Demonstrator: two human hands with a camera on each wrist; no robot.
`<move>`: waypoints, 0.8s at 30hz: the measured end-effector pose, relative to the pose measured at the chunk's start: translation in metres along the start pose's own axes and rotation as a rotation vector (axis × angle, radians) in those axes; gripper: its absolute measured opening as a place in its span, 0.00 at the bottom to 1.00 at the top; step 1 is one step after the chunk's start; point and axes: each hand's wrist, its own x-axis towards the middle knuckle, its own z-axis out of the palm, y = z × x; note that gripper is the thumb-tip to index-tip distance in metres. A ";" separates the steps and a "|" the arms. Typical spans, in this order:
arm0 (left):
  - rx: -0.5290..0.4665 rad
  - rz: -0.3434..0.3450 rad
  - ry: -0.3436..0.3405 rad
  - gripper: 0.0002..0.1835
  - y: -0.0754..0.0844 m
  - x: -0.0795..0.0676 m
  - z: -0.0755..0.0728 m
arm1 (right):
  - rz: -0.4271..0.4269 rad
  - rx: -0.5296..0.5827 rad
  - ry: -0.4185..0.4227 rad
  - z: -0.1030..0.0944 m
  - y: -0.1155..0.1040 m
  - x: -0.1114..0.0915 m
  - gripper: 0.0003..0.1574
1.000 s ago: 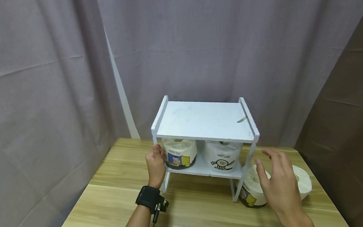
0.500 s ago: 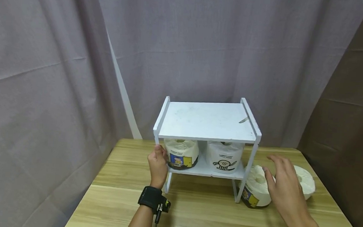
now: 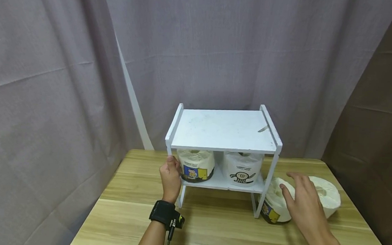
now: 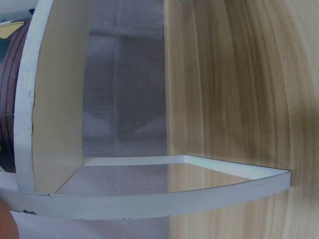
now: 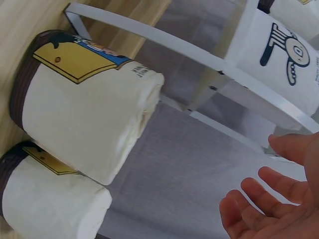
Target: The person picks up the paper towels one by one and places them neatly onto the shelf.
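Note:
A white two-tier rack [image 3: 226, 130] stands on the wooden table. My left hand [image 3: 171, 178] grips its front left post; the left wrist view shows the rack's side frame and just a fingertip. On the lower tier sit two wrapped toilet rolls, one with a blue and yellow print [image 3: 196, 164] and one with a black cartoon figure [image 3: 242, 165]. Two more toilet rolls, a nearer one [image 3: 273, 204] and a farther one [image 3: 329, 196], stand right of the rack. Over them hovers my right hand [image 3: 307, 212], fingers relaxed and apart, holding nothing; it partly hides both in the head view.
Grey curtains [image 3: 200, 62] hang behind and to the left, a brown one [image 3: 375, 150] on the right. The wooden table [image 3: 222, 234] extends in front of the rack. A black band with a cable [image 3: 164, 213] is on the left wrist.
My right hand first shifts slightly right, then comes down and a little left over the rolls. The left hand keeps its hold on the rack. The head view has shifted slightly.

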 end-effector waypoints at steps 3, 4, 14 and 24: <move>-0.003 0.001 -0.001 0.29 0.001 0.001 0.000 | 0.002 -0.011 -0.008 0.005 0.004 0.000 0.27; -0.006 0.002 -0.001 0.29 0.001 0.001 0.000 | 0.003 -0.012 -0.013 0.006 0.006 0.000 0.27; -0.018 -0.006 -0.008 0.29 0.001 0.000 0.000 | 0.008 -0.033 -0.089 0.022 0.024 -0.001 0.28; -0.027 -0.005 -0.004 0.31 0.000 0.001 0.000 | -0.101 -0.111 -0.123 0.036 0.044 -0.010 0.26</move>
